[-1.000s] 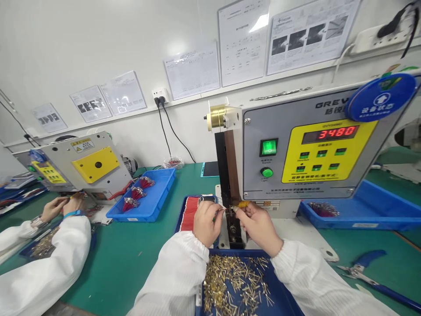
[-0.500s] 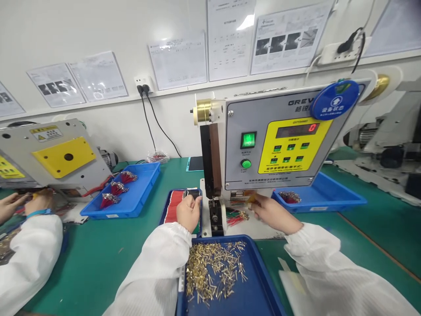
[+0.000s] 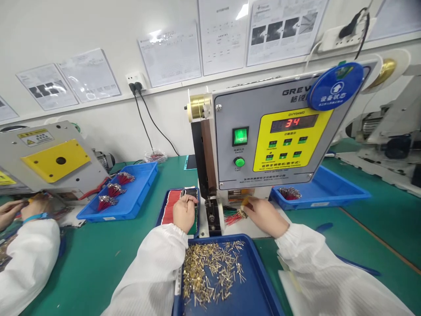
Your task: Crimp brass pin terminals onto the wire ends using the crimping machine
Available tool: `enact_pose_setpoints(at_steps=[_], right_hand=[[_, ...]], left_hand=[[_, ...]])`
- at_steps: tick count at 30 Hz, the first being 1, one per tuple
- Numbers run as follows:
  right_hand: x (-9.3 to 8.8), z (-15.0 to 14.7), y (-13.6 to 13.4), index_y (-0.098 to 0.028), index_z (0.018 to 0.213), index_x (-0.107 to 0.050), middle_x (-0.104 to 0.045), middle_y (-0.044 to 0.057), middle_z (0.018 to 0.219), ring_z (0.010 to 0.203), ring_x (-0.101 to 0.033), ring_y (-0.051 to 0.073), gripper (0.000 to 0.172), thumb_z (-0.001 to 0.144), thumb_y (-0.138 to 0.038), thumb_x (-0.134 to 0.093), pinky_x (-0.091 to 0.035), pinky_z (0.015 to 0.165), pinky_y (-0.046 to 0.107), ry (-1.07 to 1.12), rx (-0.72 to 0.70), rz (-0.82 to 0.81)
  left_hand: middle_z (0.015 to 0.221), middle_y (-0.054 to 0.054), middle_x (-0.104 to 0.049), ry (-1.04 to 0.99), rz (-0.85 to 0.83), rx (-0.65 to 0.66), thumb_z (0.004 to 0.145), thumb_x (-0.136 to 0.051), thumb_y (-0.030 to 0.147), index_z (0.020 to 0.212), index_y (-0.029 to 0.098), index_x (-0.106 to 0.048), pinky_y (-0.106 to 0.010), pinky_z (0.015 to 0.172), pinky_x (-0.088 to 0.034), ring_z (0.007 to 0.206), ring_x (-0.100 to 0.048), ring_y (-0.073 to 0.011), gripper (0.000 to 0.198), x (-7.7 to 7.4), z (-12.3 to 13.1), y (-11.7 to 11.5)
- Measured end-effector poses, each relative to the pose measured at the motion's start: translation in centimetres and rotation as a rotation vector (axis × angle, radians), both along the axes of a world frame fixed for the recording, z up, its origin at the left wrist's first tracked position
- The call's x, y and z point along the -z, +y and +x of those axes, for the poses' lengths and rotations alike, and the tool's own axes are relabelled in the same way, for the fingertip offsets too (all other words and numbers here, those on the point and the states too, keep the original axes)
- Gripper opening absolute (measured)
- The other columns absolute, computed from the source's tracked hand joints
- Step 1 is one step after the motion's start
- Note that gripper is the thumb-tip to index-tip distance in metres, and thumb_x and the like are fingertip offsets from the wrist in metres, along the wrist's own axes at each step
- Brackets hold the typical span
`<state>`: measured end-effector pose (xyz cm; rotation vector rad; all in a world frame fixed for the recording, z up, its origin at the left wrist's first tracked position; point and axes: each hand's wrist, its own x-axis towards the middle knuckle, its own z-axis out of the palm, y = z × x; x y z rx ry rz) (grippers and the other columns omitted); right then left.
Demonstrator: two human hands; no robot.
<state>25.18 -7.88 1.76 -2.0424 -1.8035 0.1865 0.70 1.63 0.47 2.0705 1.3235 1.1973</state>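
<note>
My left hand [image 3: 184, 214] is closed, its thumb and forefinger pressed together over a small blue tray [image 3: 159, 218]. Red wires [image 3: 172, 208] lie in that tray, with black and green ones beside them. Whatever the left fingers pinch is hidden. On the right, my right hand [image 3: 265, 217] is also closed in a pinch, with something yellow at the fingertips. Its fingertips are at the metal ends of a loose bunch of red and green wires [image 3: 234, 217] on the machine's base. The grey crimping machine [image 3: 243, 175] stands between them, its black press head [image 3: 213, 217] beside the left hand.
A blue tray [image 3: 259, 281] of brass terminals [image 3: 210, 272] sits in front. Another blue tray [image 3: 342, 193] stands right, and a third [image 3: 138, 202] with wire bundles stands left. A co-worker's hands [image 3: 36, 206] work at the neighbouring machine [image 3: 49, 158]. A blue-handled tool [image 3: 358, 265] lies right.
The red display has gone from 0 to 34. My right hand has moved left, onto the wire bunch's ends. My left hand's thumb and forefinger now point toward the press head.
</note>
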Motion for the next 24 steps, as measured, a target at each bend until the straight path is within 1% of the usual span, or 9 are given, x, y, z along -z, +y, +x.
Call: enact_pose_setpoints(at_steps=[4,6,8,11,13,15,18,21,24], right_hand=[[0.2,0.0,0.2,-0.018,0.075,-0.058,-0.069,0.009,0.076,0.071,-0.064,0.021,0.015,0.085,-0.022,-0.048,-0.040,0.061,0.027,0.059,-0.043,0.020],[-0.1,0.0,0.1,-0.018,0.073,-0.058,-0.068,0.008,0.073,0.068,-0.063,0.021,0.016,0.084,-0.023,-0.048,-0.039,0.060,0.027,0.072,-0.023,0.057],[-0.8,-0.3,-0.4,-0.018,0.072,-0.058,-0.067,0.007,0.070,0.064,-0.061,0.020,0.019,0.085,-0.025,-0.047,-0.038,0.057,0.028,0.081,-0.025,0.088],[-1.8,-1.3,-1.7,-0.018,0.068,-0.059,-0.063,0.004,0.062,0.057,-0.057,0.018,0.024,0.087,-0.026,-0.047,-0.035,0.054,0.027,0.054,-0.135,0.040],[-2.3,-2.2,-2.8,-0.018,0.063,-0.059,-0.061,0.003,0.058,0.056,-0.057,0.017,0.023,0.084,-0.021,-0.050,-0.034,0.054,0.027,-0.040,-0.299,-0.068],[-2.7,-3.3,-3.9,-0.017,0.063,-0.062,-0.064,0.005,0.063,0.060,-0.061,0.020,0.019,0.080,-0.015,-0.053,-0.035,0.056,0.028,-0.186,-0.416,-0.149],[-2.9,-4.6,-5.1,-0.016,0.073,-0.067,-0.068,0.009,0.075,0.068,-0.065,0.024,0.018,0.077,-0.006,-0.052,-0.037,0.057,0.031,-0.353,-0.411,-0.214],[-3.0,-5.3,-5.5,-0.015,0.076,-0.068,-0.070,0.011,0.076,0.070,-0.067,0.026,0.024,0.076,-0.001,-0.048,-0.038,0.057,0.032,-0.399,-0.359,-0.278],[-2.7,-5.3,-5.3,-0.016,0.075,-0.066,-0.069,0.009,0.078,0.071,-0.066,0.025,0.020,0.077,-0.006,-0.049,-0.038,0.058,0.032,-0.329,-0.461,-0.277]], left_hand=[[0.057,0.000,-0.059,-0.044,0.025,0.075,0.092,-0.032,0.028,0.053,0.019,-0.055,-0.023,0.067,-0.043,0.061,-0.058,-0.0121,0.047,-0.2,0.1,-0.4],[0.055,0.000,-0.057,-0.050,0.045,0.113,0.095,-0.030,0.034,0.046,0.019,-0.050,-0.024,0.068,-0.042,0.060,-0.057,-0.0117,0.055,-0.2,0.1,-0.6],[0.054,0.000,-0.055,-0.040,0.048,0.123,0.096,-0.029,0.036,0.045,0.019,-0.048,-0.024,0.065,-0.040,0.057,-0.054,-0.0111,0.057,-0.2,0.1,-0.6],[0.055,0.000,-0.055,-0.031,0.038,0.119,0.096,-0.030,0.038,0.051,0.018,-0.052,-0.023,0.061,-0.038,0.055,-0.052,-0.0105,0.054,-0.2,0.1,-0.7],[0.055,0.001,-0.053,-0.028,0.042,0.103,0.095,-0.033,0.040,0.054,0.018,-0.052,-0.023,0.059,-0.037,0.054,-0.051,-0.0102,0.049,-0.2,0.1,-0.6],[0.053,0.003,-0.050,-0.015,0.047,0.076,0.093,-0.037,0.041,0.056,0.018,-0.049,-0.022,0.056,-0.035,0.053,-0.048,-0.0098,0.045,-0.1,0.1,-0.6],[0.053,0.004,-0.046,0.009,0.037,0.064,0.092,-0.039,0.042,0.059,0.018,-0.046,-0.022,0.054,-0.032,0.053,-0.044,-0.0094,0.041,0.1,0.1,-0.5],[0.054,0.004,-0.046,0.028,0.028,0.074,0.091,-0.040,0.041,0.061,0.018,-0.048,-0.022,0.055,-0.032,0.054,-0.043,-0.0096,0.039,0.2,0.2,-0.4],[0.055,0.004,-0.046,0.034,0.028,0.083,0.091,-0.040,0.041,0.062,0.018,-0.048,-0.022,0.056,-0.032,0.055,-0.042,-0.0096,0.038,0.2,0.2,-0.5]])
